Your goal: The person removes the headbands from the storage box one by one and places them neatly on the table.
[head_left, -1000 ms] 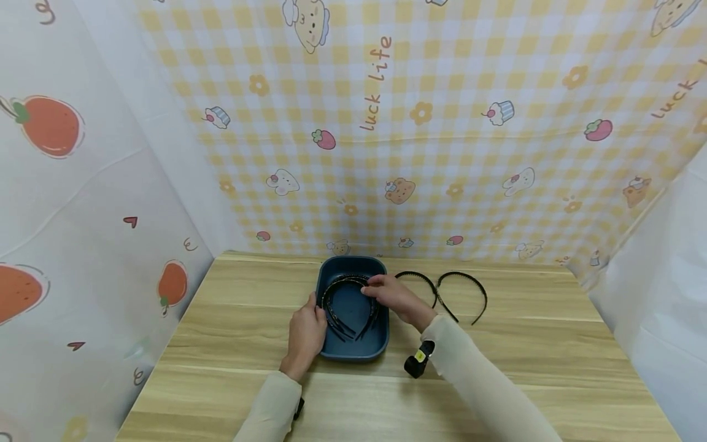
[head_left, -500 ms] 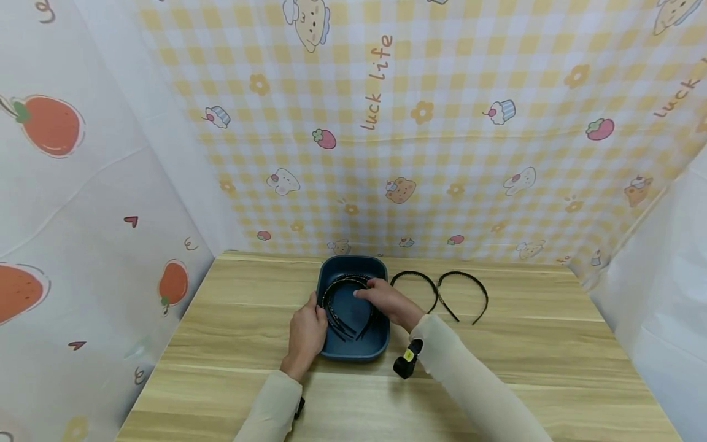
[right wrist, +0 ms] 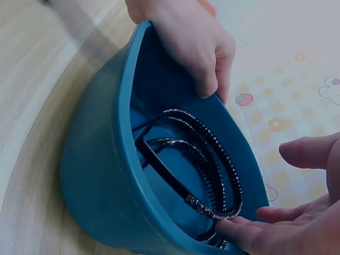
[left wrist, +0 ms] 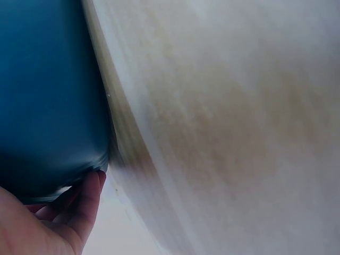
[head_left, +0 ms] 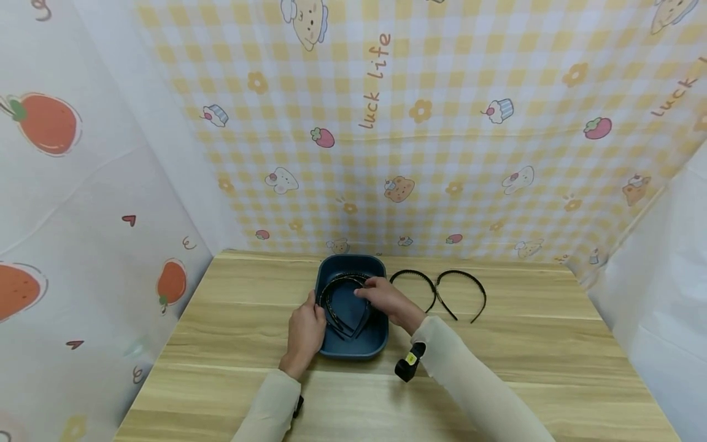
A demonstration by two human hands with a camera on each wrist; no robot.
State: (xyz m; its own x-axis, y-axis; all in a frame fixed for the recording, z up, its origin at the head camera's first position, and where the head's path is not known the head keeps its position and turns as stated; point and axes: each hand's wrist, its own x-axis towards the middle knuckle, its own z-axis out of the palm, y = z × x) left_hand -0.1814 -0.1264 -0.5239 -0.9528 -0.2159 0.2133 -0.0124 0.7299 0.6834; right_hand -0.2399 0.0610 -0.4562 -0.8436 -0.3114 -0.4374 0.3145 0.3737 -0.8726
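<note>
A blue plastic bin point(head_left: 353, 355) stands on the table, with several black headbands point(right wrist: 178, 178) lying in it, some with glittery trim. My left hand point(head_left: 305, 328) grips the bin's left rim; in the right wrist view its thumb is inside the wall. In the left wrist view, the fingers point(left wrist: 90, 202) bend around the bin's edge. My right hand point(head_left: 389, 301) reaches over the right rim. Its fingertips touch the outer curve of a headband, while the thumb point(right wrist: 303, 151) stands well apart from them. This hand hides part of the headbands in the head view.
Two more black headbands lie on the wooden table point(head_left: 530, 344) right of the bin: one point(head_left: 422, 274) close to it and another point(head_left: 482, 290) farther right. A patterned cloth point(head_left: 353, 159) hangs behind the table.
My right hand has shifted slightly left over the bin. The ends of the headbands inside now sit closer together. My left hand keeps its place on the rim.
</note>
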